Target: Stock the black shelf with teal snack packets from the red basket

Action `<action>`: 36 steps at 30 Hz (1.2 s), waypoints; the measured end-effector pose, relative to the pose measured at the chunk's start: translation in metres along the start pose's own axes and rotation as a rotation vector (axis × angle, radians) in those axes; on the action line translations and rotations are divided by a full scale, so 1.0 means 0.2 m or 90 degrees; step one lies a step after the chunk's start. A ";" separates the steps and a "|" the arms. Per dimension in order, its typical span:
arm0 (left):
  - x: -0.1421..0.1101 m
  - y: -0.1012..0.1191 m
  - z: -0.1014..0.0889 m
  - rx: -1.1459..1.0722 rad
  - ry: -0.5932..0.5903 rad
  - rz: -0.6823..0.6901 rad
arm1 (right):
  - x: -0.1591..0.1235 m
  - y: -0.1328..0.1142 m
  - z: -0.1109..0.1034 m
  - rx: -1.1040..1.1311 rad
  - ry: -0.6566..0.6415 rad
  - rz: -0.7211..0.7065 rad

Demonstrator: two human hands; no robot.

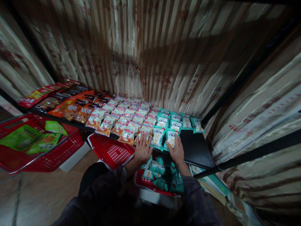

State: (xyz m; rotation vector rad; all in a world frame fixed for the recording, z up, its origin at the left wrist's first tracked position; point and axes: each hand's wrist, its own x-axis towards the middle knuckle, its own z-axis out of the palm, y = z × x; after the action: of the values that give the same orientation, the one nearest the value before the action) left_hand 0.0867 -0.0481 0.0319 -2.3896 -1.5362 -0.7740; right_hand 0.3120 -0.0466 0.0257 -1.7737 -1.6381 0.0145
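My left hand point(143, 150) lies with its fingers stretched out on the front end of a white-and-orange snack bag point(146, 129). Its thumb points toward a teal-and-white snack bag point(158, 137) in the front row. My right hand point(176, 151) grips the lower part of another teal snack bag point(171, 137), thumb at the left edge and fingers at the right. Both bags rest on a dark shelf point(196, 146). Below, between my forearms, a red basket point(156, 189) holds several more teal bags point(158, 168).
Orange snack bags point(70, 105) and red packs point(44, 94) fill the shelf's left part. A red basket point(56, 157) with green packets point(21, 138) stands at left, beside another red basket point(113, 150). Black posts point(235, 91) and patterned curtain point(164, 62) enclose the shelf.
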 end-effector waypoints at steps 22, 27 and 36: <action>0.03 0.07 -0.01 -0.003 0.021 0.050 | 0.00 -0.03 -0.01 -0.054 -0.008 0.005; 0.03 0.08 -0.02 0.003 0.016 0.050 | 0.01 -0.03 -0.01 -0.050 -0.016 0.001; 0.05 0.08 -0.02 0.000 -0.013 0.085 | -0.01 -0.03 0.00 -0.087 0.045 0.031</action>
State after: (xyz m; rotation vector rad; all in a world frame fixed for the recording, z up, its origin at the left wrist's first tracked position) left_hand 0.1030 -0.0495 0.0416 -2.4763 -1.3674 -0.7240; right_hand 0.3058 -0.0484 0.0276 -1.8946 -1.5775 -0.1404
